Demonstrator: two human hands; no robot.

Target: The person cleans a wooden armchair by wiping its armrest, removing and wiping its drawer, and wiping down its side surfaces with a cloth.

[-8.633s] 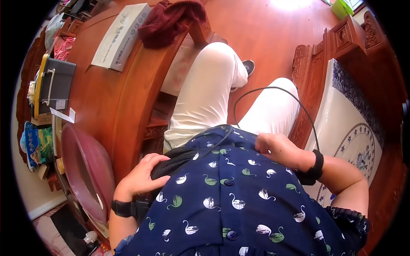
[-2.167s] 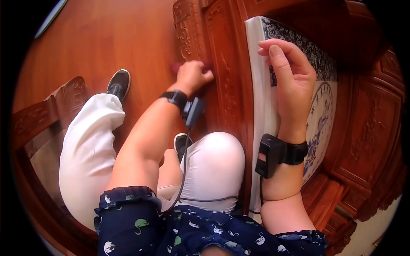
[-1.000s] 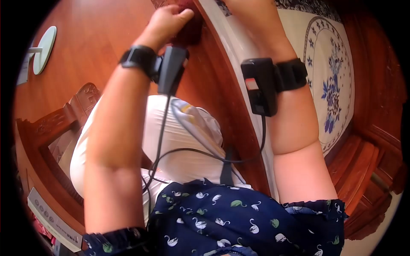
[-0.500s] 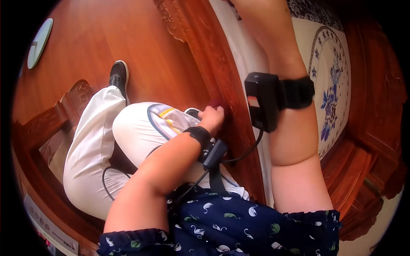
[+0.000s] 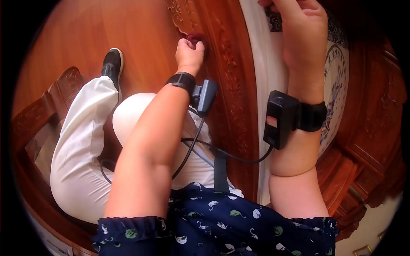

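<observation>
My left hand [image 5: 190, 57] is closed around a bunched dark red cloth [image 5: 194, 37]. It presses this against the carved wooden side [image 5: 213, 38] of a piece of furniture. Higher up at the right, my right hand [image 5: 303, 30] is over the white cloth cover with a dark patterned border [image 5: 274, 21]. The top edge of the view cuts off its fingertips, so whether they grip anything does not show. Each wrist wears a black strapped device, the left one [image 5: 206, 97] and the right one [image 5: 281, 121], joined by a cable.
A wooden chair [image 5: 32, 113] with a carved back stands at the left. Reddish wooden surface [image 5: 141, 25] fills the upper left. My bent legs in white trousers [image 5: 79, 158] and a dark shoe [image 5: 112, 66] are below. The cover bears a blue floral print [image 5: 335, 85].
My left hand has moved up and away from my knee along the carved wood with the red cloth. My right hand has come down into view, and the view has shifted slightly.
</observation>
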